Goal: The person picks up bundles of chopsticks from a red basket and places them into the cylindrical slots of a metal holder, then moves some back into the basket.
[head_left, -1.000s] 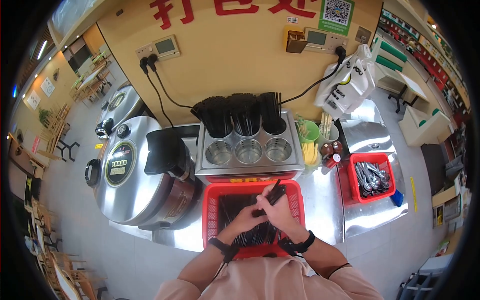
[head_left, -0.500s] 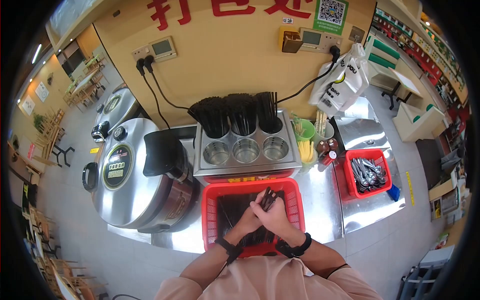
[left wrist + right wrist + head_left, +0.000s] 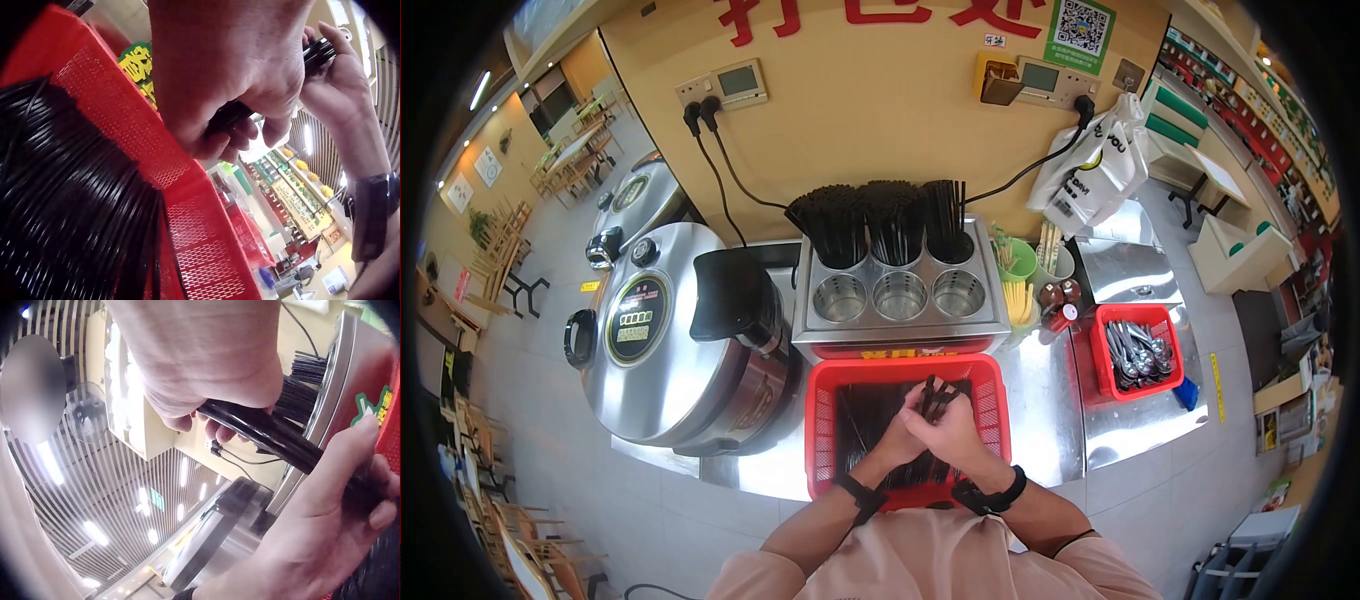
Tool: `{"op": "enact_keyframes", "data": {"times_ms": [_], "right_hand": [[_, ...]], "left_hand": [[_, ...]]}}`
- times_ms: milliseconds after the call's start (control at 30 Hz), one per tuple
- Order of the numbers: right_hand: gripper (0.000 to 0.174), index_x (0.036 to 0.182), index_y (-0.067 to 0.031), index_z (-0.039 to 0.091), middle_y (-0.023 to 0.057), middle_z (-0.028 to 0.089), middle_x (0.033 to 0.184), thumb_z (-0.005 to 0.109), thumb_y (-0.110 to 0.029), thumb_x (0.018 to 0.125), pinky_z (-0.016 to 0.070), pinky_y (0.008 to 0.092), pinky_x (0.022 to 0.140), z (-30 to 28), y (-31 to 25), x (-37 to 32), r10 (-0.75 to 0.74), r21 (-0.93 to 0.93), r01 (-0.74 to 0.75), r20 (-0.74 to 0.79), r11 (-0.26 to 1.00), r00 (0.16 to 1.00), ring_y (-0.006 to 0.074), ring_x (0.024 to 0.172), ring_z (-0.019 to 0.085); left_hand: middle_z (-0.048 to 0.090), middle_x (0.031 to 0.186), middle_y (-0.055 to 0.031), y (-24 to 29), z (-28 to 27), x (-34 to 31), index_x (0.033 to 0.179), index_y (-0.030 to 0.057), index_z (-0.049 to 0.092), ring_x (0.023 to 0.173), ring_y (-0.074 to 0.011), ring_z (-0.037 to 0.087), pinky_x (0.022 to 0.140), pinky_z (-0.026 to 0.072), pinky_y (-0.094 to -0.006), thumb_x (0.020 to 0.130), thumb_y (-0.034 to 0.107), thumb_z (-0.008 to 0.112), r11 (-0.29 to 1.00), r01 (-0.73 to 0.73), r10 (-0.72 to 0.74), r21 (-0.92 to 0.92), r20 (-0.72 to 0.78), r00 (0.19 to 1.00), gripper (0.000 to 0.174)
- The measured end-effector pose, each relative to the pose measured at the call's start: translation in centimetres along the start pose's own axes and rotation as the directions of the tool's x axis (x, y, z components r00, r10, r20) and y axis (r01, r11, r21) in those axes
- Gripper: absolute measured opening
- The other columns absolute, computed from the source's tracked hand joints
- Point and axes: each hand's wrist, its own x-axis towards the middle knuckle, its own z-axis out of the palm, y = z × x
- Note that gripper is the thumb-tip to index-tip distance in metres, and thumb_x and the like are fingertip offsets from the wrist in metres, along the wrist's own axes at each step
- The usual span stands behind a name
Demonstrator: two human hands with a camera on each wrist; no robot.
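Note:
Both hands are close together over a red plastic basket (image 3: pixel 822 432), gripping one bundle of black chopsticks (image 3: pixel 269 434). In the right wrist view, the right hand (image 3: pixel 206 356) curls round one end of the bundle. The left hand (image 3: pixel 312 531) wraps the other end, its thumb lying along the sticks. From the head view, the left hand (image 3: pixel 898 436) and right hand (image 3: pixel 952 434) overlap, with dark tips showing above the fingers. Many more black chopsticks (image 3: pixel 75 206) lie side by side in the basket below.
Behind the basket stands a steel holder (image 3: pixel 805 320) with black chopsticks (image 3: pixel 890 225) upright in its back cups. A large steel cooker (image 3: pixel 670 370) is at the left. To the right are green cups (image 3: pixel 1022 262), small jars (image 3: pixel 1062 294) and a red basket (image 3: pixel 1103 365) of spoons (image 3: pixel 1138 352).
The hands have drawn closer together round the bundle, the left moving up and in. The chopsticks' tips have swung from leaning right to more upright. Over the last half second little differs.

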Motion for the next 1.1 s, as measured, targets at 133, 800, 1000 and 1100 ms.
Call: {"op": "enact_keyframes", "data": {"times_ms": [133, 800, 1000, 1100], "right_hand": [[0.022, 0.098, 0.0005, 0.063, 0.0058, 0.067, 0.09, 0.074, -0.006, 0.081, 0.0527, 0.0297, 0.079, -0.7, 0.3, 0.2, -0.013, 0.062, 0.011, 0.043, 0.998, 0.999, 0.0131, 0.084, 0.065], [0.023, 0.106, -0.0003, 0.065, 0.0055, 0.069, 0.093, 0.071, -0.005, 0.084, 0.0509, 0.0281, 0.084, -1.7, -1.7, 0.8, -0.023, 0.156, -0.022, 0.278, 0.987, 0.96, 0.0111, 0.088, 0.064], [0.013, 0.092, 0.0018, 0.067, 0.0032, 0.068, 0.081, 0.069, -0.01, 0.088, 0.0503, 0.0266, 0.076, -1.2, 0.4, 0.9, 0.018, 0.069, -0.037, 0.269, 0.997, 0.963, 0.0083, 0.079, 0.062], [0.012, 0.091, 0.002, 0.068, 0.004, 0.069, 0.082, 0.068, -0.01, 0.09, 0.0505, 0.0277, 0.074, -1.5, 0.8, 1.1, 0.091, 0.012, -0.097, 0.252, 0.995, 0.963, 0.0095, 0.078, 0.062]], "left_hand": [[0.059, 0.126, -0.0079, 1.0, 0.5, 0.0, 0.133, -0.0012, 0.049, 0.113, -0.0179, 0.056, 0.1, 0.0447, -0.0344, 0.083, 0.008, 0.075, 1.0, -0.015, 0.015, 0.004, -0.02, 1.0, 0.057], [0.068, 0.114, -0.0121, -3.1, 0.3, 1.0, 0.127, 0.0072, 0.059, 0.105, -0.0253, 0.067, 0.091, 0.0511, -0.036, 0.086, 0.007, 0.066, 0.993, -0.113, 0.112, 0.037, 0.038, 0.993, 0.042], [0.069, 0.11, -0.0128, -2.1, -0.4, 1.1, 0.129, 0.0105, 0.059, 0.102, -0.0273, 0.069, 0.088, 0.0524, -0.036, 0.086, 0.007, 0.065, 0.996, -0.062, 0.061, 0.067, 0.021, 0.998, 0.044], [0.069, 0.109, -0.0148, -4.6, -0.6, 1.2, 0.13, 0.0121, 0.058, 0.104, -0.0301, 0.069, 0.087, 0.0529, -0.0369, 0.086, 0.007, 0.066, 0.994, -0.055, 0.056, 0.094, -0.004, 0.998, 0.045]]}}
